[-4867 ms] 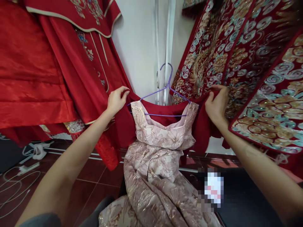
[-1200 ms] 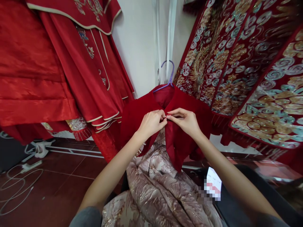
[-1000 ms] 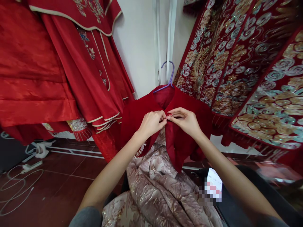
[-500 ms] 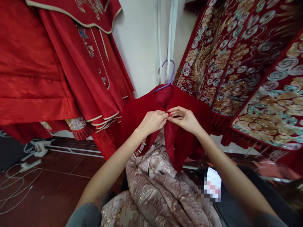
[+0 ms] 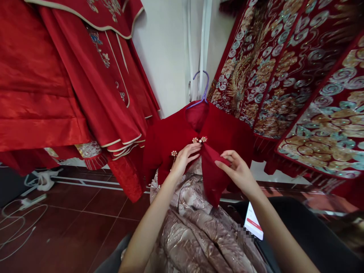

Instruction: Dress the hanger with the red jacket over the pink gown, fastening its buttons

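A short red jacket (image 5: 170,132) hangs on a purple hanger (image 5: 205,89). Two flower-shaped beaded ornaments form a clasp (image 5: 199,140) at the front, and its halves meet there below the neckline. Just beneath this clasp, my left hand (image 5: 184,159) has its fingers closed at one front edge of the jacket; the thumb is hidden. My right hand (image 5: 237,168) pinches the other front edge between thumb and fingers, folding the lining outward. Another beaded flower ornament (image 5: 174,153) sits beside my left hand. Under the jacket hangs a shiny pinkish-brown patterned garment (image 5: 193,227).
Red garments (image 5: 93,87) hang at the left, and heavily embroidered red-and-gold garments (image 5: 284,94) at the right. A lit phone (image 5: 253,223) lies near my right forearm on a dark surface. White cables (image 5: 22,223) trail across the tiled floor (image 5: 93,223).
Both hands have come off the clasp, which now shows joined. My left hand moved slightly down; my right moved right and down, pulling the jacket's front edge outward.
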`<action>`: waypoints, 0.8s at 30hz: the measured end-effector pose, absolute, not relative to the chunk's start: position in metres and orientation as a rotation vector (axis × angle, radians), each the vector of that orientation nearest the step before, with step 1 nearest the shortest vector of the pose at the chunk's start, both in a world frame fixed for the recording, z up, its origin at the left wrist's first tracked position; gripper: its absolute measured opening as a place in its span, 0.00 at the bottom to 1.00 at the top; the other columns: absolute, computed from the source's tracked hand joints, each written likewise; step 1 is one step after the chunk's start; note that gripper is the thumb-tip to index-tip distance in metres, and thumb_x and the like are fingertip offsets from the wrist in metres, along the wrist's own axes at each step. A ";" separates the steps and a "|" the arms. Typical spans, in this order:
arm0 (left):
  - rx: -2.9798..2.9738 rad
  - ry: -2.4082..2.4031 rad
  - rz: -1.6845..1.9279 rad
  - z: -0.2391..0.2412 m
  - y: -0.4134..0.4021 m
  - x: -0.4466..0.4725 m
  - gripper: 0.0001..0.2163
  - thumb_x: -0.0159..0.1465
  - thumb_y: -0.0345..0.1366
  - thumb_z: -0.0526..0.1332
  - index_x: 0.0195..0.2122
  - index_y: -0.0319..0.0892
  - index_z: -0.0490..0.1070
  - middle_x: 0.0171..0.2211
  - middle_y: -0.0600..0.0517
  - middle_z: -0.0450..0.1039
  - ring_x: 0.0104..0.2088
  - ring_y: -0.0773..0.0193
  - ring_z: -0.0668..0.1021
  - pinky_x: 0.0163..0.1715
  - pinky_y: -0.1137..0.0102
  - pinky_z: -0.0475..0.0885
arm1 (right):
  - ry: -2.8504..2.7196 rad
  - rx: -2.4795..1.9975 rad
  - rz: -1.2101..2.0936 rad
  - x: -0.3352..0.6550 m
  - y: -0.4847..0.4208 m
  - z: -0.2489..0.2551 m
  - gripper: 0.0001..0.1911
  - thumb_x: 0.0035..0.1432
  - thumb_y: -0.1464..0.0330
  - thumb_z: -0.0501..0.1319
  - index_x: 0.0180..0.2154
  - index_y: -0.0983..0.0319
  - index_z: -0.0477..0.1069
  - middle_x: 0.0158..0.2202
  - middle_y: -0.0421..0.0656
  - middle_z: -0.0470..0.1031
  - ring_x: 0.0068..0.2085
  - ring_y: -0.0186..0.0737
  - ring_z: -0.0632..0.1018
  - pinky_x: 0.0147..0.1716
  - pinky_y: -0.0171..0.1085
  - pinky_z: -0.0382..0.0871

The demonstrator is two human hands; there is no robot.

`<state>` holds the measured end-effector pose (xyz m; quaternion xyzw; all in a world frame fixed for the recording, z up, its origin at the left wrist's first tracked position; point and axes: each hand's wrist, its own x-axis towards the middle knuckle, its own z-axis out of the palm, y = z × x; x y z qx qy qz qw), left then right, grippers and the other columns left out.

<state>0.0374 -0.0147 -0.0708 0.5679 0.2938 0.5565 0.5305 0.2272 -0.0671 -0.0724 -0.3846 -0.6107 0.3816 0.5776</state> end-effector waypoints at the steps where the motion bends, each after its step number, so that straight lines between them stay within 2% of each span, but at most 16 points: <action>1: 1.344 0.691 1.325 -0.075 -0.015 0.040 0.16 0.68 0.42 0.49 0.47 0.42 0.72 0.56 0.43 0.71 0.57 0.58 0.73 0.54 0.59 0.71 | -1.413 -0.897 0.872 0.227 -0.075 -0.067 0.14 0.53 0.60 0.67 0.37 0.56 0.65 0.37 0.40 0.72 0.36 0.38 0.77 0.35 0.37 0.75; 3: 1.351 0.724 1.352 -0.083 -0.015 0.047 0.17 0.68 0.41 0.48 0.51 0.43 0.71 0.59 0.46 0.68 0.59 0.59 0.71 0.56 0.60 0.69 | -1.456 -0.848 0.893 0.223 -0.088 -0.057 0.13 0.55 0.61 0.66 0.41 0.54 0.68 0.41 0.42 0.73 0.41 0.40 0.77 0.40 0.39 0.76; 5: 1.412 0.796 1.402 -0.088 -0.017 0.053 0.18 0.68 0.41 0.47 0.53 0.44 0.70 0.60 0.48 0.67 0.59 0.61 0.71 0.56 0.62 0.69 | -1.571 -0.751 0.984 0.215 -0.098 -0.050 0.16 0.58 0.61 0.64 0.48 0.52 0.69 0.47 0.43 0.74 0.47 0.42 0.77 0.47 0.41 0.74; 8: 1.516 0.963 1.537 -0.089 -0.028 0.054 0.17 0.69 0.40 0.46 0.50 0.43 0.71 0.54 0.48 0.73 0.55 0.62 0.74 0.53 0.66 0.72 | -1.662 -0.655 1.068 0.200 -0.101 -0.051 0.18 0.62 0.62 0.60 0.54 0.50 0.68 0.53 0.42 0.72 0.54 0.41 0.74 0.54 0.41 0.70; 10: 1.524 1.087 1.630 -0.088 -0.038 0.049 0.15 0.68 0.40 0.48 0.42 0.41 0.73 0.45 0.47 0.78 0.47 0.62 0.79 0.46 0.68 0.75 | -1.611 -0.647 1.068 0.189 -0.096 -0.057 0.14 0.62 0.62 0.59 0.50 0.52 0.70 0.50 0.42 0.74 0.51 0.39 0.76 0.53 0.40 0.71; 12: 1.479 1.175 1.728 -0.089 -0.047 0.040 0.13 0.67 0.40 0.51 0.36 0.40 0.73 0.38 0.48 0.78 0.39 0.63 0.80 0.38 0.70 0.76 | -1.552 -0.654 1.065 0.179 -0.089 -0.063 0.10 0.61 0.61 0.60 0.44 0.55 0.71 0.43 0.42 0.76 0.44 0.37 0.78 0.48 0.38 0.74; 14: 1.399 1.244 1.869 -0.092 -0.051 0.029 0.11 0.66 0.39 0.53 0.36 0.40 0.72 0.38 0.47 0.77 0.36 0.64 0.79 0.33 0.72 0.76 | -1.538 -0.683 1.050 0.171 -0.079 -0.068 0.09 0.61 0.60 0.61 0.41 0.57 0.70 0.37 0.41 0.77 0.39 0.36 0.79 0.43 0.37 0.75; 16: 1.310 1.302 1.976 -0.098 -0.050 0.020 0.10 0.65 0.39 0.55 0.39 0.40 0.72 0.42 0.46 0.75 0.38 0.63 0.78 0.31 0.72 0.76 | -1.552 -0.755 0.968 0.165 -0.069 -0.073 0.11 0.59 0.60 0.63 0.40 0.59 0.69 0.34 0.41 0.76 0.36 0.36 0.79 0.40 0.36 0.74; 20: 1.261 1.351 1.911 -0.104 -0.045 0.007 0.09 0.64 0.38 0.55 0.41 0.41 0.70 0.42 0.46 0.75 0.38 0.63 0.78 0.31 0.71 0.76 | -1.616 -0.894 0.745 0.154 -0.050 -0.076 0.13 0.53 0.62 0.67 0.37 0.61 0.71 0.29 0.40 0.77 0.32 0.37 0.78 0.36 0.36 0.73; 24: 1.442 1.552 1.911 -0.101 -0.049 0.002 0.07 0.63 0.36 0.58 0.40 0.41 0.71 0.41 0.47 0.75 0.37 0.64 0.78 0.39 0.69 0.74 | -1.732 -0.883 0.634 0.144 -0.036 -0.078 0.08 0.56 0.64 0.65 0.36 0.61 0.74 0.31 0.40 0.78 0.32 0.36 0.79 0.36 0.35 0.74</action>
